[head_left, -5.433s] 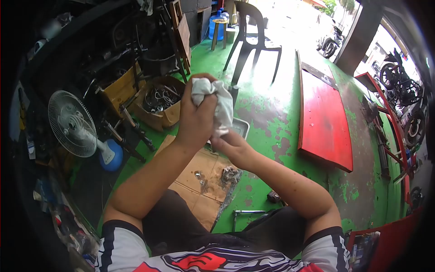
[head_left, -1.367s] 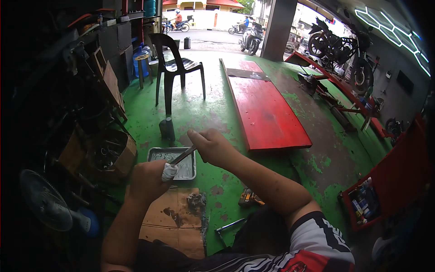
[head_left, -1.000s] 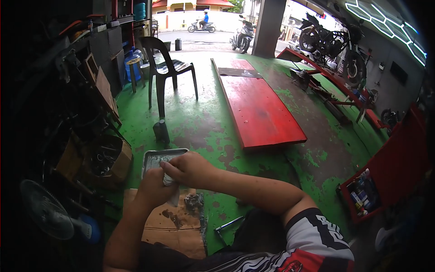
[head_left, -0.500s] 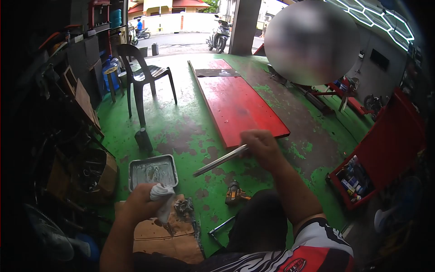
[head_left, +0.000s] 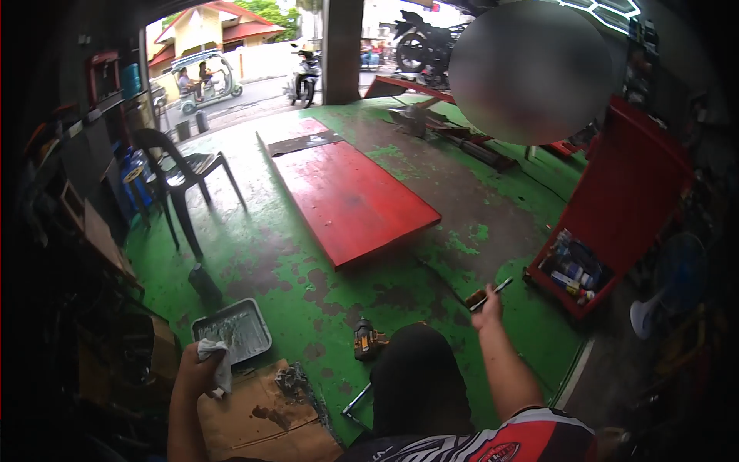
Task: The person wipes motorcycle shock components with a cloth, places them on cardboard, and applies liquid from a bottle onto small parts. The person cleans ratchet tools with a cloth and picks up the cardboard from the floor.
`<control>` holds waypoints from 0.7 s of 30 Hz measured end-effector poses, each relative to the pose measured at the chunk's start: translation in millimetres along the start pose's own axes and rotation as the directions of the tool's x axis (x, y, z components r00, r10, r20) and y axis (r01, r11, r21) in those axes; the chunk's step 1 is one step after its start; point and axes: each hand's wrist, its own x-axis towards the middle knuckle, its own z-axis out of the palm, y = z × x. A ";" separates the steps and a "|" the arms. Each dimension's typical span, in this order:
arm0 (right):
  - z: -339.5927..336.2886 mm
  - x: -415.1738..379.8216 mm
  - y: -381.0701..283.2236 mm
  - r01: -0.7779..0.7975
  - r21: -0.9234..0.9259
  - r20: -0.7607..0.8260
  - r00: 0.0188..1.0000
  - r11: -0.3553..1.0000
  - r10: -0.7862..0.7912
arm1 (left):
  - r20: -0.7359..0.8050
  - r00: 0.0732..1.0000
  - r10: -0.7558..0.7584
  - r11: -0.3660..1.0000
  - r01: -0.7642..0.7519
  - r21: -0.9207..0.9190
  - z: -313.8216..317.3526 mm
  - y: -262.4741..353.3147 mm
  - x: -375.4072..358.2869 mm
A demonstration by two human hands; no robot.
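Observation:
My left hand (head_left: 197,371) is closed around a crumpled white cloth (head_left: 221,363), beside the near edge of a grey tray (head_left: 264,323) with greyish smears inside. Out to the right over the floor, my right hand (head_left: 487,314) grips a slim silver metal bar (head_left: 502,286). A small brownish patch shows by those fingers; what it is I cannot make out. Below the cloth lies a stained cardboard sheet (head_left: 258,427) with a dark crumpled clump (head_left: 291,379) on it. Near my knee are a cordless drill (head_left: 366,339) and a metal hand tool (head_left: 356,402).
A low red platform (head_left: 354,204) lies ahead on the worn green floor. At left stands a dark plastic chair (head_left: 181,169), with a dark cylinder (head_left: 204,282) close by. To the right, a red cabinet (head_left: 627,192) holds bottles (head_left: 576,269) in its bin. A blue fan (head_left: 677,266) is beyond.
My right hand has swung right and lower with the bar, away from in front of me. The left hand still holds the cloth, nearer the tray. The view has turned right.

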 end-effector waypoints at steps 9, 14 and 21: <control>-211.9 -30.7 77.9 -0.405 0.247 -0.560 0.682 0.880 0.471 | 0.313 0.870 0.382 0.809 -0.478 0.341 -13.4 -87.0 47.8; -45.6 61.2 -200.9 0.216 0.187 -0.040 0.976 0.958 -0.212 | 0.180 0.963 0.200 0.973 -0.217 0.079 -7.8 -61.7 34.2; 119.1 53.6 -403.1 0.521 -0.049 0.164 0.846 0.852 -0.507 | -0.061 0.998 0.007 0.997 -0.011 -0.070 -18.9 -28.5 -0.2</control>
